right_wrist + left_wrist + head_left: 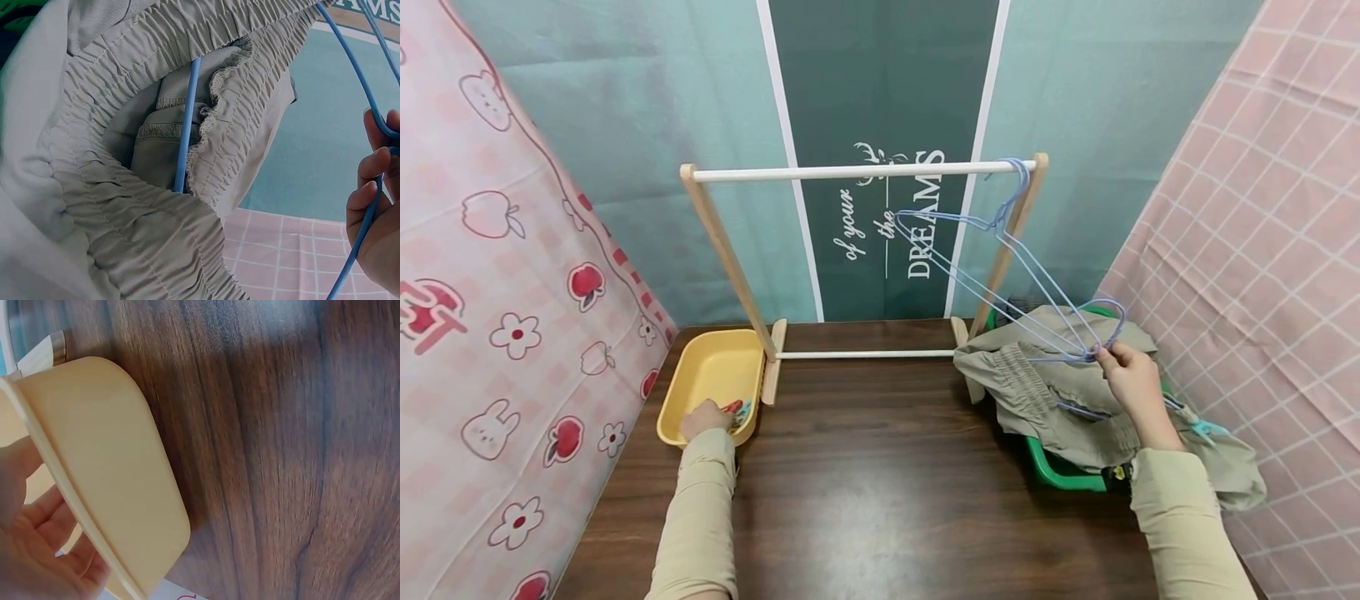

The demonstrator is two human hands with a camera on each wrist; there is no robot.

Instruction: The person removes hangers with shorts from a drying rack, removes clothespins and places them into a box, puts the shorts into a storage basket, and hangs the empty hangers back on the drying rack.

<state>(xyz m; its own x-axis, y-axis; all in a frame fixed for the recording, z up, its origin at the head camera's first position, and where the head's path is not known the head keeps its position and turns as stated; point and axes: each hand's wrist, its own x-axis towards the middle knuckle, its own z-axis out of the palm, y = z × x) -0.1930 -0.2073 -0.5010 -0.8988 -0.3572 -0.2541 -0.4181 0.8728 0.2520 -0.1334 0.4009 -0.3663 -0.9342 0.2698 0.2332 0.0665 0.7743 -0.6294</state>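
Note:
My right hand (1133,379) pinches a blue wire hanger (1047,333) near the base of its hook. Below it, grey-green pants (1037,379) with a gathered elastic waistband lie heaped over a green basket (1060,477). Another blue rod (187,125) passes through the waistband opening in the right wrist view. At the left, my left hand (706,419) reaches into a yellow basin (718,358), beside a few small red and teal clips (739,412). The basin's wall and the hand itself hide the fingertips, so any grip on a clip is unclear.
A wooden rack (730,246) with a white top bar (850,172) stands at the back. Several blue hangers (1011,200) hang at its right end. A teal clip (1210,428) sits on the cloth at right. Patterned curtains flank the brown table (865,483).

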